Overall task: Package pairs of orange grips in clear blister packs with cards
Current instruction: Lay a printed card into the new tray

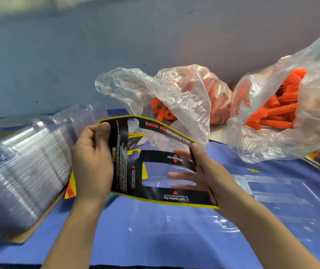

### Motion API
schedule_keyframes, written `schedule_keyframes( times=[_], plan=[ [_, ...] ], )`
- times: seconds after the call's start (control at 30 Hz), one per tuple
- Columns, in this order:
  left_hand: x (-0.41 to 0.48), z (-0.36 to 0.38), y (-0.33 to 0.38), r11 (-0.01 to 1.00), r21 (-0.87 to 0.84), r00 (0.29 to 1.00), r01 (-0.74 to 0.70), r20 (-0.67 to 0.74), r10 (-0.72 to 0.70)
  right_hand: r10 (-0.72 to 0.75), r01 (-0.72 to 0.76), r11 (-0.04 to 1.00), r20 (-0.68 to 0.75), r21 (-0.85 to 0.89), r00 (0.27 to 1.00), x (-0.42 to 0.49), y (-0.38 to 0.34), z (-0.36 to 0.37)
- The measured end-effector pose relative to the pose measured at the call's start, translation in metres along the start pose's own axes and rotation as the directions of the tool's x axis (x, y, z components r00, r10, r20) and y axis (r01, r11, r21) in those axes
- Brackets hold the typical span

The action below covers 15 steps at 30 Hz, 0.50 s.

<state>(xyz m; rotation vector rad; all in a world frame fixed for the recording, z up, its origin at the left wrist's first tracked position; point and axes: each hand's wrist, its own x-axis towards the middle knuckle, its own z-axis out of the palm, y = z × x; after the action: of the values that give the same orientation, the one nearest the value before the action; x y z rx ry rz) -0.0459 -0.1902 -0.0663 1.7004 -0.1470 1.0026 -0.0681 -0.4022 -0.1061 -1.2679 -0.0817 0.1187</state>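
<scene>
Currently you hold the black, yellow-edged cardboard card with cut-out windows [121, 171] up off the blue-covered table [155, 239], between both hands and tilted, its "FULL DIAMOND MX GRIPS" print reading upside down to you. Your left hand [91, 164] has its grip closed on the card's left edge, thumb pressed on the printed face near the top corner and fingers curled behind. Your right hand [209, 171] pinches the right edge, thumb on the front at the upper corner; its fingers [180, 175] lie behind and show through the windows. Below the card and to its right, a clear moulded blister pack [271, 193] lies flat on the table, with a small yellow offcut [252, 170] just beyond it. To your left a tall stack of clear blister shells [25, 167] lies on its side on brown cardboard, and more yellow-edged cards [70, 189] peek out beside it. Behind the card a crumpled clear plastic bag [174, 90] holds orange rubber grips [165, 113]; a second, fuller bag [310, 90] of them stands farther right.
</scene>
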Motion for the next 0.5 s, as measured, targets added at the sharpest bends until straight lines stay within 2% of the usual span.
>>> schedule_keyframes(
  times=[0.07,0.2,0.37,0.5],
  plan=[
    [-0.001,0.003,-0.009,0.995,0.101,1.0,0.022,0.018,-0.024,-0.066,0.066,0.997,-0.011,-0.029,0.998,-0.005,-0.003,-0.01],
    [-0.007,0.003,-0.028,0.96,0.277,0.988,0.027,0.136,-0.067,-0.215,0.177,0.969,-0.236,-0.171,0.948,-0.01,-0.003,-0.033],
    [-0.023,0.01,-0.042,0.928,0.373,0.952,0.007,0.281,-0.12,-0.339,0.183,0.892,-0.344,-0.413,0.876,-0.013,0.002,-0.055],
    [-0.033,0.014,-0.045,0.915,0.404,0.922,0.021,0.346,-0.174,-0.359,0.143,0.845,-0.349,-0.515,0.865,-0.017,0.005,-0.067]
  ],
)
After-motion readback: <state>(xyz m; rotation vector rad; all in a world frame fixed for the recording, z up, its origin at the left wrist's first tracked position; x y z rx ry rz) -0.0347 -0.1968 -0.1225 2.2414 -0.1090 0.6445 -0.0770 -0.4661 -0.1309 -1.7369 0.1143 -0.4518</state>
